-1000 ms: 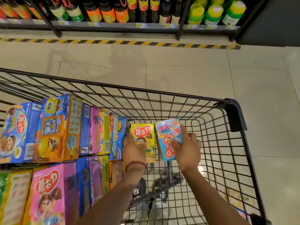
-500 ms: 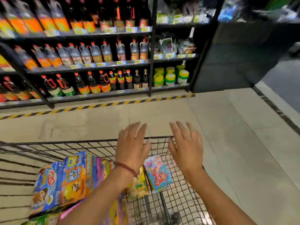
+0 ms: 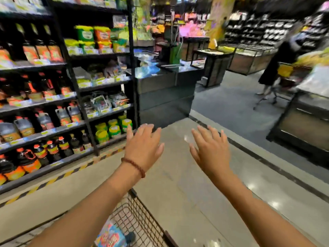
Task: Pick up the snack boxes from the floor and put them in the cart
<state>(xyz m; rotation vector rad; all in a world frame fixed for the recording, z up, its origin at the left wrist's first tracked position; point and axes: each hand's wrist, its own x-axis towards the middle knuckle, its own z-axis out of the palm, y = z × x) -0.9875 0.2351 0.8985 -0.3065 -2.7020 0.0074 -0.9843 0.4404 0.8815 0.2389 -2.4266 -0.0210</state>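
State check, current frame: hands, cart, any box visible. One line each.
left hand: open, fingers spread, empty, raised above the cart
right hand: open, fingers spread, empty, touching nothing
cart: only its wire corner shows at the bottom edge, upright
snack box: lying inside the cart, partly hidden by the left arm

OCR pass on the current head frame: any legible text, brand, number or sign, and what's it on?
None is legible; the frame is motion-blurred.
Snack box in the cart: red and white print, characters smeared.
Bottles on the shelves: orange labels, unreadable.
Shelf-edge price tags: too small and blurred.
Green-lidded jars: labels blurred.
Both hands are open and hold nothing printed.
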